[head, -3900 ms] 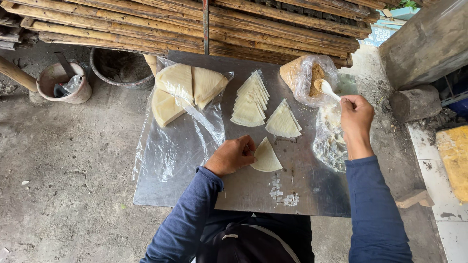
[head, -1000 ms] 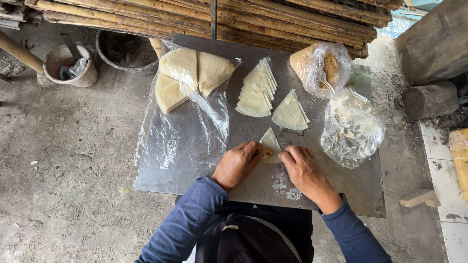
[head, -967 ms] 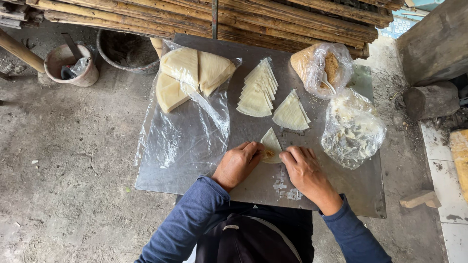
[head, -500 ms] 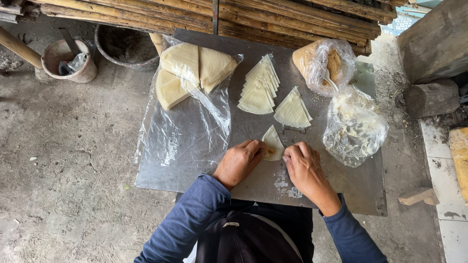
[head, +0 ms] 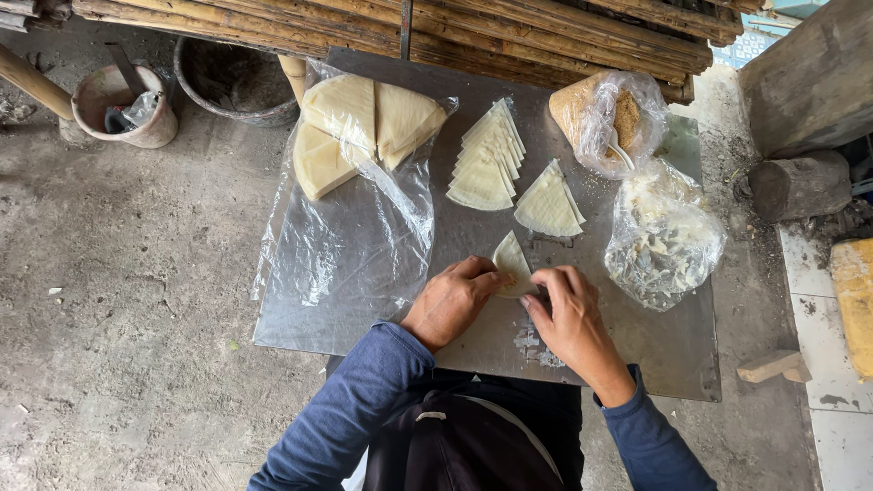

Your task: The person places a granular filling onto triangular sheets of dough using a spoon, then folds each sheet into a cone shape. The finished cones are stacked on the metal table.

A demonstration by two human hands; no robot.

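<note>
Both hands pinch one pale wrapper wedge near the middle of the metal sheet's front edge: the left hand grips its left side, the right hand its lower right. The wedge's long axis runs front to back, its narrow tip pointing toward the sheet's far edge, just before the small wrapper stack.

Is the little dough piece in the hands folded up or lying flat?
Folded. The wrapper curls up into a cone between the left hand and right hand, unlike the flat stack.
</note>
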